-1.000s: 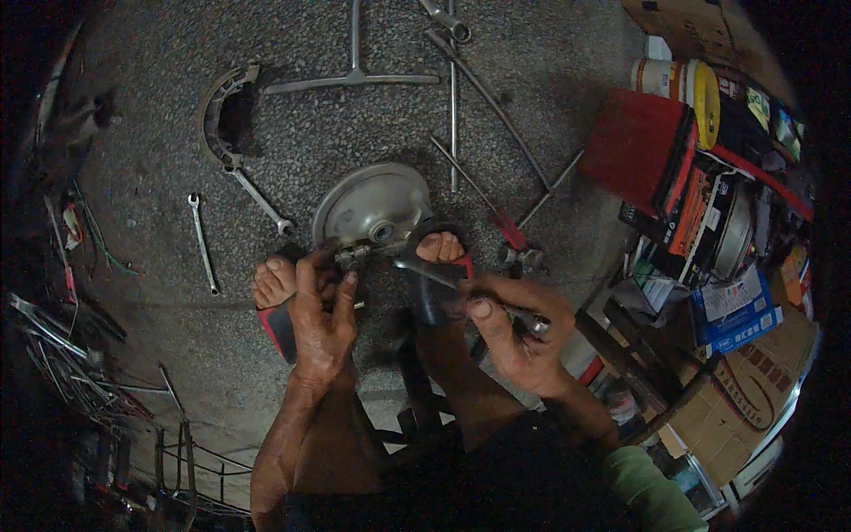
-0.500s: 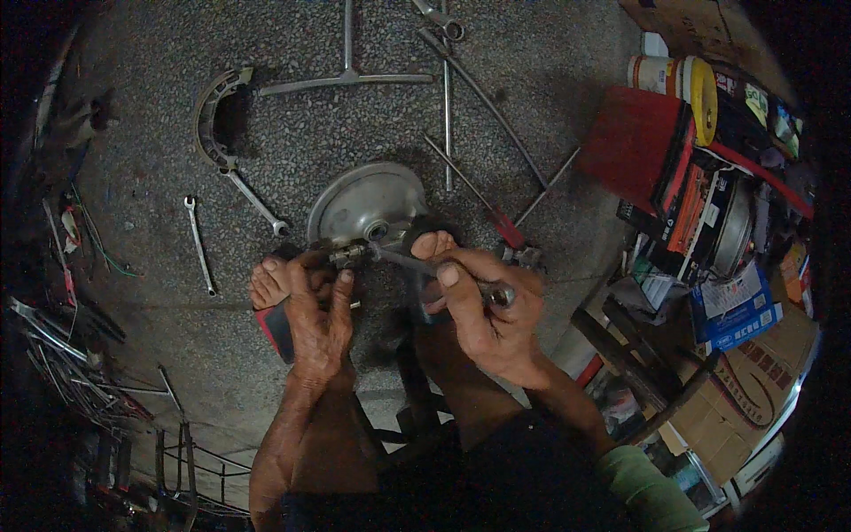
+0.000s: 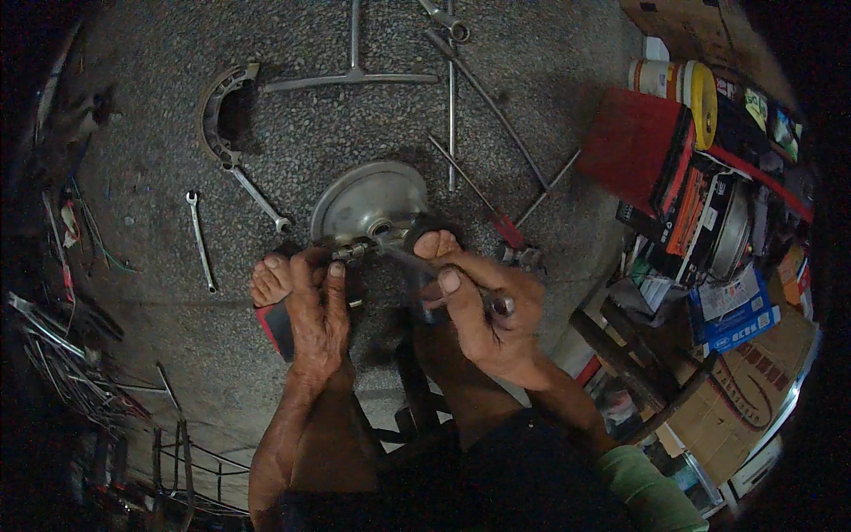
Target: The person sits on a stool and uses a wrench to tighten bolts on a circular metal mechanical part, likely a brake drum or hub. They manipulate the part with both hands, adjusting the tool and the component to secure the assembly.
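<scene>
A round grey metal hub plate [image 3: 350, 199] rests on the floor between my sandalled feet. At its near edge sits a small metal fitting [image 3: 353, 252], which my left hand [image 3: 316, 315] grips with curled fingers. My right hand [image 3: 487, 324] is closed on a metal tool [image 3: 417, 264], its shaft reaching toward the fitting and a shiny round end showing in my fist; its far tip is blurred. A curved brake shoe [image 3: 213, 113] and steel wrenches [image 3: 199, 244] lie above and to the left.
T-handle bars [image 3: 355, 49] and crossed rods [image 3: 496, 106] lie ahead. At the right are a red case [image 3: 629, 142], a yellow-lidded bucket [image 3: 700, 106], boxes and cardboard [image 3: 745, 399]. Metal frames [image 3: 71, 355] are piled at the left.
My right hand has moved left and upward with the tool, closer to the hub plate and fitting. My left hand stays nearly in place.
</scene>
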A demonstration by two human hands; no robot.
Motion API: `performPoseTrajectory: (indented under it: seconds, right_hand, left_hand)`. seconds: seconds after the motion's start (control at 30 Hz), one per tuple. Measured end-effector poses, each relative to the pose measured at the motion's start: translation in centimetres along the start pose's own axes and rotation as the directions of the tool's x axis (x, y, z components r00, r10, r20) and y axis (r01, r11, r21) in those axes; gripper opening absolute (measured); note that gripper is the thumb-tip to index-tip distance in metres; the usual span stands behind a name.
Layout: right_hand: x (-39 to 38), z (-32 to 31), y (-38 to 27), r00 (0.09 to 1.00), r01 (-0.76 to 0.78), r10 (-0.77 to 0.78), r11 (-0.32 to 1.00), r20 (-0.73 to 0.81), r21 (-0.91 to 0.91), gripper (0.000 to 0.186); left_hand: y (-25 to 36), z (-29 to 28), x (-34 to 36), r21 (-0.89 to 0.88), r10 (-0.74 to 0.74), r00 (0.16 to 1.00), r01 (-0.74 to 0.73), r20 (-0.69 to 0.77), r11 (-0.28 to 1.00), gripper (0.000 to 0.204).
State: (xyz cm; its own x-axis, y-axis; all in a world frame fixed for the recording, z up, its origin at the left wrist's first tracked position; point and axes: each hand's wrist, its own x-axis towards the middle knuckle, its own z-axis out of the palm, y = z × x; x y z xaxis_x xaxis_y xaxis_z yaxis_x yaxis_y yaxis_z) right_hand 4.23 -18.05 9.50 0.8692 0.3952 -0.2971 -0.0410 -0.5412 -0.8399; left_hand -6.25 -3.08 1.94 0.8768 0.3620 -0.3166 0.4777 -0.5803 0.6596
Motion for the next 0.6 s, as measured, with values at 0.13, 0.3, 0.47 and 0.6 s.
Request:
performPoseTrajectory:
  seconds: [0.13, 0.3, 0.47, 0.6]
  right_hand:
    - [0.3, -0.1, 0.8, 0.995, 0.093, -0.092, 0.995, 0.039, -0.025, 0.021]
    - [0.3, 0.5, 0.8, 1.0, -0.017, 0.016, 0.997, 0.017, 0.069, 0.017]
    - [1.0, 0.0, 0.9, 0.998, 0.012, -0.016, 0.998, 0.053, 0.068, 0.016]
    - [1.1, 0.1, 0.3, 0.988, 0.095, -0.084, 0.992, 0.13, -0.078, 0.015]
  left_hand:
    - [-0.3, 0.7, -0.2, -0.385, -0.121, 0.992, 0.122, 0.027, 0.915, 0.019]
    - [-0.3, 0.5, 0.1, -0.162, -0.052, 0.999, 0.05, -0.012, 0.986, 0.017]
    - [-0.2, 0.5, 0.1, -0.168, -0.066, 0.998, 0.063, -0.015, 0.984, 0.016]
    - [0.0, 0.3, 0.2, 0.03, -0.039, 0.999, 0.04, -0.014, 0.999, 0.017]
